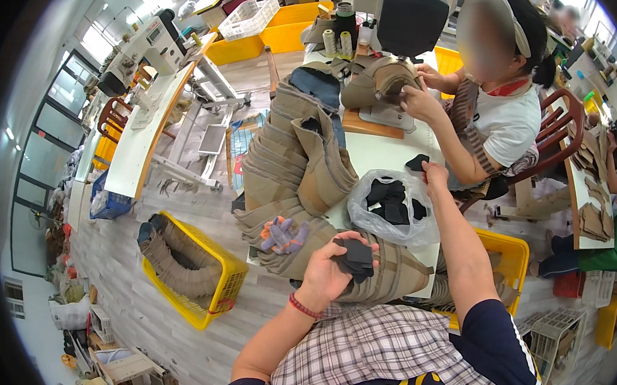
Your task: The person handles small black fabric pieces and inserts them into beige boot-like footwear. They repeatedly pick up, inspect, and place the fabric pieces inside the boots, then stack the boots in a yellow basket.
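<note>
My left hand (325, 273), wearing a red bracelet, is closed round a small stack of black fabric pieces (357, 259). In my right hand (434, 174) a single black piece (416, 162) is pinched by its edge, just beyond a clear plastic bag (417, 236). More black pieces (389, 192) lie inside this open bag on the white table. Tan-brown stitched shoe uppers (271, 166) are nested in long rows to the left of the bag. Purple and orange gloves (283, 235) rest on these uppers.
Across the table a co-worker (497, 108) holds a brown upper (387, 85) at a sewing machine (410, 14). A yellow crate (219, 292) of uppers stands on the floor at left; another yellow crate (513, 250) is at right. Thread spools (337, 42) stand by the machine.
</note>
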`<state>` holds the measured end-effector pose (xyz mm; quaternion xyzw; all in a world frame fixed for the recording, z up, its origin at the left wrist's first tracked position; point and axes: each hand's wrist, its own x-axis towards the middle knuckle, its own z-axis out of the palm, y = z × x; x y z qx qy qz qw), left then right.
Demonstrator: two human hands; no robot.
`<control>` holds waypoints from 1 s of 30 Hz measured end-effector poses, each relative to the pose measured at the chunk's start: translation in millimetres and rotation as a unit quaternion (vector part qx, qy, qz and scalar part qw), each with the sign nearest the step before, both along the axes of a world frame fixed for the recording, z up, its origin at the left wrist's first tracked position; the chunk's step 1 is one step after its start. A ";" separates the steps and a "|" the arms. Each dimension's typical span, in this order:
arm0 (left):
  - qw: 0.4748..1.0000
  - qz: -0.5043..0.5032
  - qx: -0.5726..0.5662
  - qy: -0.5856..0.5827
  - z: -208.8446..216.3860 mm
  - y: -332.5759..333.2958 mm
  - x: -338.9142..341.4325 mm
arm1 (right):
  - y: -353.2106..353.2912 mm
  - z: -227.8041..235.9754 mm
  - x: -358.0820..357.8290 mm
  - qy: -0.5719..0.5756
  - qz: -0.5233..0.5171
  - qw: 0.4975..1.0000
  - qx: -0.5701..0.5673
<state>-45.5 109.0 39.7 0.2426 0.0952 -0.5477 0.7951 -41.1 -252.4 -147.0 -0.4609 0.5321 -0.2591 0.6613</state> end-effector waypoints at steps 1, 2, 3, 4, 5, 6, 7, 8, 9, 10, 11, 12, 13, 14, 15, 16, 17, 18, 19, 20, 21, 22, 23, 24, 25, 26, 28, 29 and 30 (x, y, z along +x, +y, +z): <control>1.000 0.003 0.000 0.000 0.8 0.0 0.5 | 1.3 -7.5 3.4 -0.008 -0.013 1.000 -0.010; 1.000 0.006 0.001 0.000 1.7 -0.7 1.4 | 2.4 -14.8 6.3 -0.016 -0.027 0.999 -0.020; 1.000 0.010 0.000 0.001 1.1 -1.3 1.9 | 1.8 -22.5 7.3 -0.006 -0.011 0.999 -0.037; 1.000 0.010 -0.003 -0.004 -0.5 -1.9 2.7 | 0.2 -29.6 7.5 0.005 0.004 0.998 -0.055; 1.000 0.009 -0.007 -0.010 -2.4 -2.8 3.8 | -1.0 -36.7 7.4 0.015 0.018 0.997 -0.072; 1.000 0.008 -0.013 -0.016 -3.4 -5.0 4.6 | -3.3 -41.1 7.8 0.038 0.014 0.994 -0.099; 1.000 0.007 -0.011 -0.016 -2.4 -7.5 5.0 | -6.0 -45.2 7.5 0.060 0.008 0.990 -0.126; 1.000 0.004 -0.010 -0.015 0.0 -10.5 5.0 | -9.6 -48.8 4.8 0.083 0.001 0.985 -0.154; 1.000 0.004 -0.007 -0.016 1.0 -11.6 5.1 | -8.5 -46.9 4.1 0.122 0.011 0.978 -0.167; 1.000 0.003 -0.007 -0.013 0.1 -13.2 5.3 | -9.0 -44.2 0.8 0.160 0.018 0.970 -0.181; 1.000 0.000 -0.007 -0.011 -1.1 -15.4 5.3 | -10.9 -41.0 -4.9 0.199 0.024 0.960 -0.194; 1.000 -0.001 -0.007 -0.009 -1.8 -17.3 5.9 | -7.4 -33.8 -8.9 0.244 -0.009 0.927 -0.286; 1.000 0.004 -0.007 -0.009 -1.9 -17.3 6.2 | 5.9 -20.0 -10.2 0.284 -0.035 0.882 -0.374; 1.000 0.009 -0.008 -0.010 -2.1 -16.7 6.2 | 22.1 -0.8 -12.7 0.319 -0.062 0.828 -0.458; 1.000 0.016 -0.008 -0.011 -1.3 -15.1 6.2 | 40.1 29.8 -18.7 0.220 -0.009 0.852 -0.476; 1.000 0.020 -0.014 -0.012 -1.5 -13.8 6.6 | 61.9 71.2 -30.0 0.119 0.042 0.864 -0.487; 1.000 0.020 -0.019 -0.009 -4.8 -14.7 6.1 | 84.6 105.4 -44.8 0.021 0.091 0.867 -0.489; 0.999 0.019 -0.027 -0.009 -5.5 -16.1 5.9 | 111.2 132.4 -60.3 -0.037 0.158 0.886 -0.434; 1.000 0.016 -0.023 -0.014 -5.0 -16.3 5.8 | 137.7 155.1 -76.0 -0.094 0.236 0.894 -0.370; 1.000 0.013 -0.019 -0.018 -4.6 -16.0 5.2 | 160.0 173.6 -89.4 -0.140 0.299 0.850 -0.410; 1.000 0.009 -0.016 -0.023 -4.8 -16.3 4.1 | 178.2 181.2 -98.8 -0.133 0.325 0.809 -0.471; 0.999 0.001 -0.003 -0.036 -6.4 -17.3 3.6 | 190.5 187.1 -102.2 -0.125 0.331 0.803 -0.480; 0.999 -0.006 0.009 -0.050 -8.1 -17.7 3.0 | 200.9 192.3 -104.1 -0.117 0.338 0.796 -0.489; 0.998 -0.013 0.022 -0.066 -7.8 -18.3 2.4 | 206.4 195.0 -106.3 -0.112 0.344 0.788 -0.498; 0.996 -0.022 0.020 -0.089 -5.8 -18.1 0.2 | 208.6 191.7 -108.5 -0.109 0.337 0.785 -0.509; 0.993 -0.031 0.018 -0.112 -2.5 -17.1 -3.0 | 210.3 184.8 -109.3 -0.107 0.331 0.781 -0.519; 0.990 -0.040 0.018 -0.133 4.4 -16.2 -7.6 | 213.0 178.9 -114.2 -0.089 0.326 0.758 -0.558; 0.990 -0.041 0.020 -0.132 8.3 -15.6 -9.0 | 214.3 178.3 -117.5 -0.074 0.326 0.739 -0.585; 0.990 -0.042 0.021 -0.130 10.3 -15.4 -10.2 | 215.2 177.3 -120.9 -0.057 0.326 0.718 -0.612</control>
